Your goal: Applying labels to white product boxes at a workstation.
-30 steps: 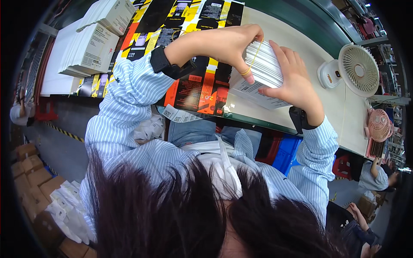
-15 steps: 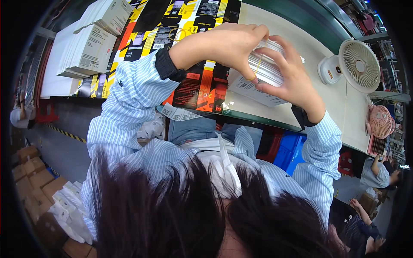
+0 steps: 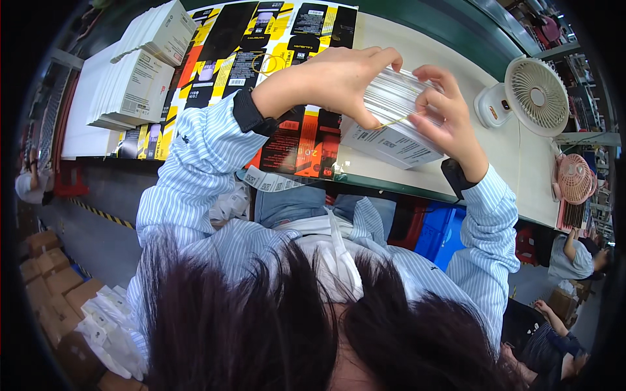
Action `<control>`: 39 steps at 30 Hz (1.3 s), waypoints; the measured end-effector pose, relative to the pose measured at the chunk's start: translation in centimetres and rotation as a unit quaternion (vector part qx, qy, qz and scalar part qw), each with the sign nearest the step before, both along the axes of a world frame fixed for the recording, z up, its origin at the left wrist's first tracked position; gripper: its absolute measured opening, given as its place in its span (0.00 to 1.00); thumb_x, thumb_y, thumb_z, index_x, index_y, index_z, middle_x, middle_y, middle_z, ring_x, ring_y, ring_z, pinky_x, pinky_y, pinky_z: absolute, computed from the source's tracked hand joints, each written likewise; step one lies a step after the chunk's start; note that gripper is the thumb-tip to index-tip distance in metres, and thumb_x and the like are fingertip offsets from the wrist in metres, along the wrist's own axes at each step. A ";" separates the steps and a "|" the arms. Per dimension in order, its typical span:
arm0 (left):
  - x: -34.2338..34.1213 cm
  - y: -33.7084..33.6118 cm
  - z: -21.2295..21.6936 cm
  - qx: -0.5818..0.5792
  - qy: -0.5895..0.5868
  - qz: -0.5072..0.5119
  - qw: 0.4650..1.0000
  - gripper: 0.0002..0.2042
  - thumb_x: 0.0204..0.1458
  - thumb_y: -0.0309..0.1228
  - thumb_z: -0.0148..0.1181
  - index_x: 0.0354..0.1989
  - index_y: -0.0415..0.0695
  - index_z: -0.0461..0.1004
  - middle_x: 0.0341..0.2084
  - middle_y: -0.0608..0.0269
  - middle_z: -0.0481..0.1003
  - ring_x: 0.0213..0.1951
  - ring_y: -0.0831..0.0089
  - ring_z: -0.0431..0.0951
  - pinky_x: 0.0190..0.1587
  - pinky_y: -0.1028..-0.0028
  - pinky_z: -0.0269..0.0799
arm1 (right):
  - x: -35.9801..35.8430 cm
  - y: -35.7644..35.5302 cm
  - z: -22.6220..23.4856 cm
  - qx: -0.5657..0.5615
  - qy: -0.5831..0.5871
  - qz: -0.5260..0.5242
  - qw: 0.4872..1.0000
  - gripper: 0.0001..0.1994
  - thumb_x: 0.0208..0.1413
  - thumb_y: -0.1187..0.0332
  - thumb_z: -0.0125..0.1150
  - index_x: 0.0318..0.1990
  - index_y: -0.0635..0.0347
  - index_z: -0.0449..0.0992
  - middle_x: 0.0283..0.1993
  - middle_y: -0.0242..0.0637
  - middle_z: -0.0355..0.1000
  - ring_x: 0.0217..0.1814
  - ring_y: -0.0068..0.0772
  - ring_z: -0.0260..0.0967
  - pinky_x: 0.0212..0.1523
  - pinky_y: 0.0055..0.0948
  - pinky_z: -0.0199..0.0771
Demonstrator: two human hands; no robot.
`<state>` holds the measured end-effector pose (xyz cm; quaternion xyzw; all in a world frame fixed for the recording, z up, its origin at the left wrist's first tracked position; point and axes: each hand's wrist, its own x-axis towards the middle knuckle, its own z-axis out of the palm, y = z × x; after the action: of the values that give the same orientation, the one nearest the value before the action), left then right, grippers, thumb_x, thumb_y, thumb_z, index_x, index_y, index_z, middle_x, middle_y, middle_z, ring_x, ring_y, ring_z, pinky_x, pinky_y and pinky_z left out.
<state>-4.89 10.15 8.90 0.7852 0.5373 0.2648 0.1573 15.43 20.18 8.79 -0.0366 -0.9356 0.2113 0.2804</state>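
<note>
A bundle of flat white folded cartons (image 3: 398, 98) stands on edge on the table, its printed side (image 3: 394, 144) facing me. My left hand (image 3: 342, 81) is curved around its left end, thumb at the near edge and fingers at the far side. A thin yellow rubber band (image 3: 395, 122) stretches along the near top edge from my left thumb to my right hand. At the bundle's right end, my right hand (image 3: 450, 114) has its fingers bent and pinches the band. The band's far stretch is mostly hidden.
Printed packaging sheets (image 3: 300, 140) cover the table at the left, with loose rubber bands (image 3: 270, 63) on them. Stacks of white cartons (image 3: 134, 85) stand at the far left. A white fan (image 3: 536, 98) and a pink fan (image 3: 576, 177) are at the right. A label strip (image 3: 274, 180) hangs over the front edge.
My right fingers have drawn rightward, pulling the rubber band into a longer, flatter line. My left hand has shifted slightly left, and more of the bundle's top shows between my hands.
</note>
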 end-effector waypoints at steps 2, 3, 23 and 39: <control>0.0 -0.1 0.1 0.000 0.002 0.003 1.000 0.36 0.27 0.41 0.67 0.49 0.45 0.59 0.39 0.49 0.70 0.39 0.53 0.73 0.38 0.64 0.69 | 0.3 0.6 0.6 0.077 -0.016 -0.039 0.996 0.14 0.38 0.64 0.65 0.16 0.59 0.65 0.43 0.39 0.67 0.41 0.41 0.63 0.37 0.34 0.67; 0.0 -0.1 0.1 -0.001 0.003 0.006 1.000 0.36 0.27 0.41 0.67 0.49 0.45 0.58 0.38 0.49 0.71 0.38 0.52 0.74 0.38 0.64 0.69 | 0.5 1.0 0.9 0.121 -0.026 -0.057 0.991 0.14 0.39 0.64 0.65 0.15 0.59 0.65 0.41 0.38 0.68 0.39 0.39 0.64 0.36 0.34 0.66; -0.1 -0.1 0.1 -0.012 -0.045 -0.007 0.999 0.31 0.27 0.38 0.66 0.43 0.44 0.59 0.31 0.46 0.70 0.30 0.50 0.73 0.33 0.65 0.68 | 5.4 9.1 -3.3 -0.265 -0.008 -0.106 0.958 0.17 0.59 0.65 0.44 0.21 0.66 0.66 0.28 0.31 0.64 0.23 0.18 0.56 0.27 0.19 0.57; 0.7 -0.2 -0.3 0.023 0.006 0.008 1.000 0.33 0.25 0.42 0.66 0.42 0.43 0.60 0.30 0.48 0.71 0.29 0.51 0.74 0.32 0.67 0.68 | 10.2 -0.2 -1.4 -0.311 -0.011 -0.002 0.950 0.15 0.55 0.63 0.45 0.29 0.67 0.72 0.37 0.38 0.64 0.30 0.26 0.58 0.35 0.23 0.60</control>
<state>-4.17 9.98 8.62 0.7858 0.5386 0.2733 0.1336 25.68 19.95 7.39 -0.1259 -0.8265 0.4907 0.2455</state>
